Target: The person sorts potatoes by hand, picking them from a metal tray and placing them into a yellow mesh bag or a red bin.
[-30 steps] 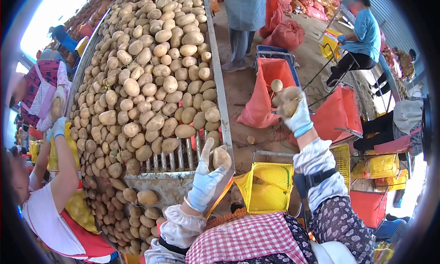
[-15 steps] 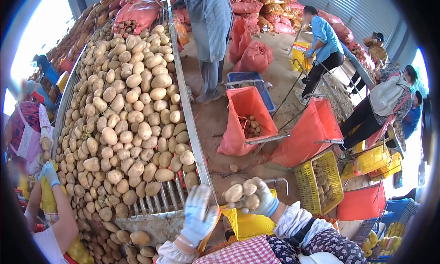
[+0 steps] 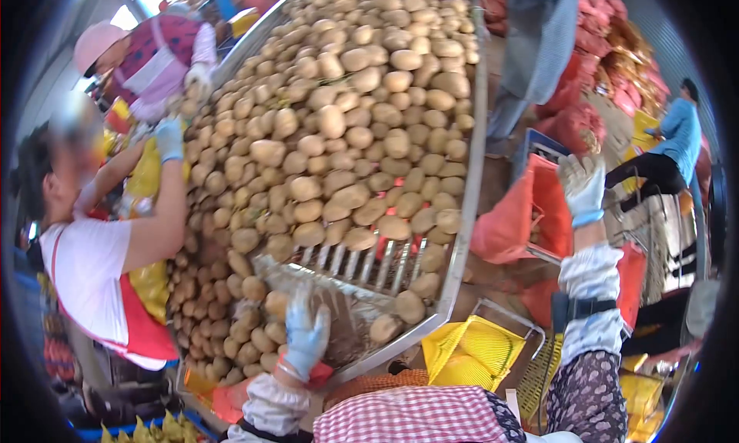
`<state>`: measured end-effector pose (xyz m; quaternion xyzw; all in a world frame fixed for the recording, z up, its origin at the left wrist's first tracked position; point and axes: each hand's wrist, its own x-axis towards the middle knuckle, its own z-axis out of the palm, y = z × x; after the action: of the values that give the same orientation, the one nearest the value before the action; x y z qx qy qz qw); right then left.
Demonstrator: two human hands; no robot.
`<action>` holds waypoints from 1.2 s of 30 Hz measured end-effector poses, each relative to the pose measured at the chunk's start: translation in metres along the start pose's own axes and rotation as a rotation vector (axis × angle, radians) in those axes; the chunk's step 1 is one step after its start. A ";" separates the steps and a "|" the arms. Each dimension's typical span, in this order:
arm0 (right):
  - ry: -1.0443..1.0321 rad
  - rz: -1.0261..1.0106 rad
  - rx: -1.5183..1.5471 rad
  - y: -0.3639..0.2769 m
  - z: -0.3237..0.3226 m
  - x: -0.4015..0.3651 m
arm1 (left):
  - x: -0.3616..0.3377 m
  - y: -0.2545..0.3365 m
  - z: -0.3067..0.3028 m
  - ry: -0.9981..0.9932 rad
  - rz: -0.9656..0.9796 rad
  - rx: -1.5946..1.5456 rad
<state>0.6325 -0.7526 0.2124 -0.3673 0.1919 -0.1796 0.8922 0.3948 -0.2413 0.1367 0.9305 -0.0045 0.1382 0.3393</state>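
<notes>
Head view: the blue-white gloved left hand point(image 3: 305, 331) has fingers spread at the near edge of the metal-rimmed surface point(image 3: 462, 262), where oval brown potatoes point(image 3: 332, 122) lie heaped. The right hand point(image 3: 583, 185) is near the open red sack point(image 3: 504, 227); whether its fingers pinch something, I cannot tell.

We find the left hand point(image 3: 306, 331) blurred, cannot tell whether the right hand point(image 3: 583, 183) holds anything, and see a standing person point(image 3: 535, 50) cut off above.
</notes>
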 end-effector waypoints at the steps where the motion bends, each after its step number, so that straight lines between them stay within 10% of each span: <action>1: -0.391 0.082 -0.080 0.026 -0.008 -0.005 | 0.013 -0.022 -0.007 0.071 0.026 0.076; 3: -0.344 0.067 -0.493 0.076 0.040 -0.080 | 0.059 -0.051 -0.023 0.244 0.263 0.467; 7: -0.838 0.001 -1.190 0.153 0.097 -0.156 | 0.149 -0.094 -0.018 0.109 -0.137 0.474; 8: -0.995 -0.342 -1.418 0.175 0.109 -0.154 | 0.150 -0.094 -0.008 0.110 -0.137 0.467; 13: -0.851 -0.514 -2.026 0.249 0.139 -0.184 | 0.118 -0.068 -0.007 -0.114 0.028 0.460; 19: -1.461 -0.436 -1.776 0.244 0.109 -0.276 | 0.021 -0.061 -0.077 -0.436 0.172 0.139; 22: -1.114 -0.447 -1.323 0.268 0.099 -0.245 | 0.009 -0.078 -0.091 -0.522 0.268 0.220; 24: -0.600 -0.719 -1.585 0.262 0.134 -0.238 | 0.008 -0.087 -0.090 -0.097 -0.012 0.521; 26: -0.470 -0.750 -1.826 0.287 0.119 -0.252 | -0.006 -0.093 -0.086 -0.145 -0.059 0.478; 30: -1.134 -0.436 -1.643 0.272 0.109 -0.306 | -0.014 -0.070 -0.108 -0.377 0.097 0.266; 32: -0.993 -0.471 -1.475 0.280 0.122 -0.287 | -0.004 -0.079 -0.118 -0.354 0.288 -0.157; 36: -0.831 -0.205 -2.018 0.296 0.193 -0.244 | 0.082 -0.115 -0.118 0.062 0.204 0.380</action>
<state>0.5667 -0.3296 0.1763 -0.9750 -0.0965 0.1247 0.1567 0.4552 -0.0718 0.1718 0.9677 -0.0622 0.1986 0.1419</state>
